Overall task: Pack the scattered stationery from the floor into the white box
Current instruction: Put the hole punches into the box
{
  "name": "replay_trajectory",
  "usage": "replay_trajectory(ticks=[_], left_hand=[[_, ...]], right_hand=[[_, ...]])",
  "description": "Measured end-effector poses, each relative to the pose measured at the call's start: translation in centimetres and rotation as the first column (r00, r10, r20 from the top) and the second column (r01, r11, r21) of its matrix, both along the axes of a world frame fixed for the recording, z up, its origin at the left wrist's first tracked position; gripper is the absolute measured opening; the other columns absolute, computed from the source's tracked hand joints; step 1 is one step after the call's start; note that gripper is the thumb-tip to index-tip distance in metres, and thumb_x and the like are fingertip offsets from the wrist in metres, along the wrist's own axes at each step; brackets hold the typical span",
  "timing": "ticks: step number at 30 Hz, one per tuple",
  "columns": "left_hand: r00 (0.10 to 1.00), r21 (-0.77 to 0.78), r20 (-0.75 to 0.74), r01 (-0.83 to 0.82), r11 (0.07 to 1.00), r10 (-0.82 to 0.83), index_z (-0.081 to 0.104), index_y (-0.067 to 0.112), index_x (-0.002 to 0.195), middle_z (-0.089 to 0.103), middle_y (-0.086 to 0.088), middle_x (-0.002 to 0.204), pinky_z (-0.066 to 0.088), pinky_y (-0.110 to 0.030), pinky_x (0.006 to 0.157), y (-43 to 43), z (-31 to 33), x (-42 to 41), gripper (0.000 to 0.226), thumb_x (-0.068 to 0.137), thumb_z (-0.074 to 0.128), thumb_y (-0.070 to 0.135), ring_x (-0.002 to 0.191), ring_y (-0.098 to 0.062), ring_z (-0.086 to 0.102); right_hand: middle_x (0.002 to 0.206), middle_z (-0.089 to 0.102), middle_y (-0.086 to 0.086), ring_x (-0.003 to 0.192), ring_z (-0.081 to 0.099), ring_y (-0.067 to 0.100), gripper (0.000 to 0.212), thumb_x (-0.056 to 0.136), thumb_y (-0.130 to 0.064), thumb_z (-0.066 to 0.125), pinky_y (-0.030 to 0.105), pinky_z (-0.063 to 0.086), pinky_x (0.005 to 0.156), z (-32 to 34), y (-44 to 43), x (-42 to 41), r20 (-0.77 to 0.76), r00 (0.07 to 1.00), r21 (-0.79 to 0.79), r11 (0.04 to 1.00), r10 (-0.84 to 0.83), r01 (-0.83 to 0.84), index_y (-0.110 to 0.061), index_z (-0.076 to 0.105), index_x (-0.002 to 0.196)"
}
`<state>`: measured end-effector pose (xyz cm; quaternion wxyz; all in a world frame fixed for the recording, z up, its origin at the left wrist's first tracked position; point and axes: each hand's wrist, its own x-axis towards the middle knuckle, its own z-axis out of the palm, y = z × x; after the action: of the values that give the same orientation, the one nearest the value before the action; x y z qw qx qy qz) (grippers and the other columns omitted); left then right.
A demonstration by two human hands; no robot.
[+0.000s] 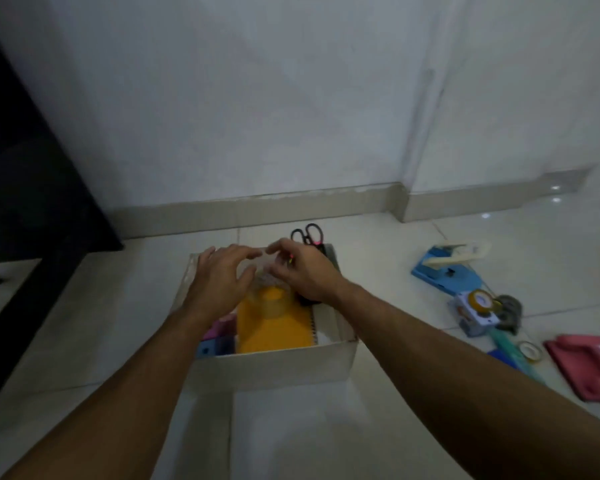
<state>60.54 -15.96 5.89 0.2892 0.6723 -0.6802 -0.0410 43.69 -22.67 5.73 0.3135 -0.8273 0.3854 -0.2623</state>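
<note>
Hands: left hand and right hand are hovering close together over the box, fingertips nearly meeting.
Grip: the right hand is pinching the top of a see-through round thing; the left hand is curving around its side, but it is too blurry to tell if it is really gripping.
Where it is sitting: the see-through thing is hanging just over the yellow notebook, inside the white box, so the way to go is straight down.
Box: it is lying on the floor between both arms, with pink and blue things resting at its left side.
Scissors: black scissors are sticking up at the far edge of the box, handles on top.
Still to pack: a pink flat thing, a small tape roll, a green ruler, a boxed tape and a blue hole punch are waiting on the right.
Ruler: its long side is running slanted, from near-right to far-left.
Nearer hand: the right hand is looking closer to all of these.
Floor: shiny pale tiles are reflecting light.
Room: a white wall is standing behind, with something dark at the far left.
</note>
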Motion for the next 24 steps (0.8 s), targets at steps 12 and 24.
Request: replay_trajectory(ticks=[12,24], left_hand=[[0.93,-0.246,-0.042,0.344,0.906,-0.364,0.063,0.016,0.117,0.06,-0.002,0.117,0.032,-0.029,0.096,-10.3,-0.5,-21.5,0.03,0.088,0.058,0.017,0.119,-0.022,0.048],[0.9,0.235,-0.01,0.425,0.874,-0.435,0.044,0.016,0.136,0.043,-0.007,0.143,0.031,-0.038,0.103,-15.9,-8.7,-33.5,0.049,0.089,0.057,0.017,0.129,-0.027,0.039]], right_hand=[[0.082,0.064,0.002,0.068,0.06,0.021,0.021,0.09,-0.028,0.06,0.035,0.052,0.064,0.0,-4.0,-20.2,0.251,0.746,0.012,0.773,-0.616,0.634,-0.012,0.065,0.102],[0.091,0.062,-0.002,0.073,0.054,0.007,0.019,0.091,-0.032,0.056,0.019,0.039,0.063,-7.6,0.3,-38.5,-0.066,0.424,-0.079,0.429,-0.903,0.9,-0.021,0.062,0.106]])
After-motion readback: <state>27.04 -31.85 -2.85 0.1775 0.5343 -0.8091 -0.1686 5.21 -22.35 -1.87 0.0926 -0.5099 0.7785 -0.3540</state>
